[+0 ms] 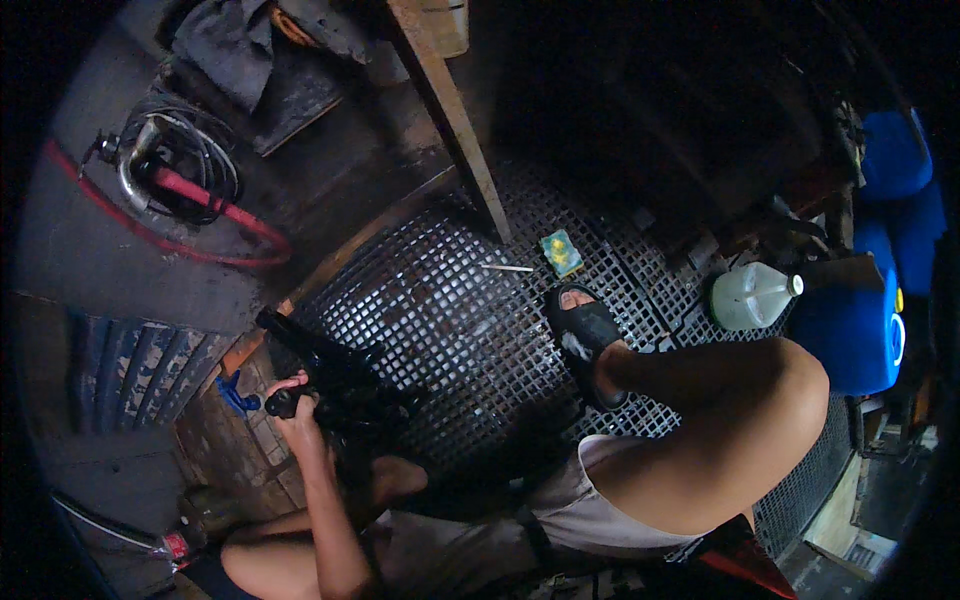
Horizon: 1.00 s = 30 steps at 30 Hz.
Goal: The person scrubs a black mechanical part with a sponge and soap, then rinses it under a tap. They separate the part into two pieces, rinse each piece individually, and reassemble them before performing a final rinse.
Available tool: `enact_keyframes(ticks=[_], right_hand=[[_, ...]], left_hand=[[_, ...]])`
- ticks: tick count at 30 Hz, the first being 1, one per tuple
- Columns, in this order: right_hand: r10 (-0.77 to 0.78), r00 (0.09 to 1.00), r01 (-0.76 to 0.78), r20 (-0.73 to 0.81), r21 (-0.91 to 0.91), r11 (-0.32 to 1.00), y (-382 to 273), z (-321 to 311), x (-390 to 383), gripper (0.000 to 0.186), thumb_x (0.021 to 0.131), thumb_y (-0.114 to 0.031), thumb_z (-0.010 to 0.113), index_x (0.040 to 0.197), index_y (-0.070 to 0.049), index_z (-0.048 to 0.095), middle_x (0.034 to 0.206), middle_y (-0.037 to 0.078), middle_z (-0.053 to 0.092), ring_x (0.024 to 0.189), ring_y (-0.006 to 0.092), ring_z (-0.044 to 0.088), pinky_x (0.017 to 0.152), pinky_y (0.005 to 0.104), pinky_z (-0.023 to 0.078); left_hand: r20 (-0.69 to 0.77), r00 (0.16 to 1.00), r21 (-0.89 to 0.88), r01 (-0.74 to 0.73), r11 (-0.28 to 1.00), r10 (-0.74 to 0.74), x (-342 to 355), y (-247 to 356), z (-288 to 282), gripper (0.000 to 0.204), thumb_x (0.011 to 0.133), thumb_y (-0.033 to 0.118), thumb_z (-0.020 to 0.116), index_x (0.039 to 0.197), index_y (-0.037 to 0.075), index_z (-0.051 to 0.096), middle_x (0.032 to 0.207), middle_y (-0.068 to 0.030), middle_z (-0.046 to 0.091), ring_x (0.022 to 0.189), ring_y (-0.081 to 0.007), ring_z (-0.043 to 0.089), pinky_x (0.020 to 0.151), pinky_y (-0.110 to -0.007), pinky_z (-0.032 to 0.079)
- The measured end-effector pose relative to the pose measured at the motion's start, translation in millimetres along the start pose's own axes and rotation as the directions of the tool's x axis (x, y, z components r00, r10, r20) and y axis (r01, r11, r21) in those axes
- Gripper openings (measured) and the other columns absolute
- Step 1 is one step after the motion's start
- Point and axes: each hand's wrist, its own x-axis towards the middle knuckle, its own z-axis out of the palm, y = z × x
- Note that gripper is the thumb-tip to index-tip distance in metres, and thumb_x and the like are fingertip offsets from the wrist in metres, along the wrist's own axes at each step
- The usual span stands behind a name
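My left hand (298, 412) is at the left, over the edge of the wooden boards, with its fingers closed round a black rounded part (283, 404). That part has a dark round end; its exact kind is too dark to make out. Beside the hand, a dark, glossy black assembly (320, 345) with stubby projections lies toward the grating, and much of its outline is lost in shadow. A blue trigger-shaped piece (238, 396) rests on the boards just left of my fingers. My right hand does not show.
Black open grating (440, 300) forms the floor, bearing a green-yellow packet (561, 254) and a pale stick (507, 268). A wooden post (455, 120) rises from it. At right stand a translucent jug (750, 297) and a blue drum (850, 335). A red hose (180, 247) curves at upper left.
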Motion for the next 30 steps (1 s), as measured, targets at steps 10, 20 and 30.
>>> enact_keyframes(ticks=[10, 20, 30], right_hand=[[-0.140, 0.985, 0.148, 0.098, -0.076, 0.986, -49.4, 7.1, 63.0, 0.024, 0.091, -0.012, 0.047, 0.111, -0.006, 0.060, 0.102, 0.012, 0.065, 0.093, 0.0301, 0.062, 0.073, 0.0398, 0.052], [-0.257, 0.922, -0.055, -0.291, -0.755, 0.654, -10.9, -70.7, 254.6, 0.035, 0.092, -0.014, 0.041, 0.125, -0.011, 0.054, 0.113, 0.013, 0.063, 0.103, 0.0345, 0.062, 0.081, 0.0460, 0.052], [-0.006, 0.985, -0.150, -0.171, -0.883, 0.444, -2.2, -81.4, 304.5, 0.052, 0.092, -0.020, 0.044, 0.143, -0.017, 0.040, 0.119, 0.012, 0.062, 0.110, 0.0349, 0.058, 0.089, 0.0477, 0.050]], left_hand=[[0.065, 0.997, -0.020, -0.030, 0.999, 0.032, 0.4, -16.1, -1.5, 0.029, 0.074, -0.008, 0.048, 0.099, 0.006, 0.051, 0.103, -0.0089, 0.056, 0.108, -0.0216, 0.054, 0.093, -0.033, 0.042], [0.050, 0.998, 0.230, -0.034, 0.973, 0.023, -2.4, -5.2, -16.7, 0.028, 0.078, 0.001, 0.049, 0.106, 0.009, 0.048, 0.103, -0.0072, 0.052, 0.102, -0.0193, 0.053, 0.088, -0.030, 0.042], [-0.130, 0.991, 0.220, 0.039, 0.975, -0.011, -5.7, -0.9, -12.2, 0.025, 0.082, 0.001, 0.047, 0.106, 0.007, 0.048, 0.106, -0.0084, 0.054, 0.100, -0.0178, 0.052, 0.086, -0.028, 0.043]])
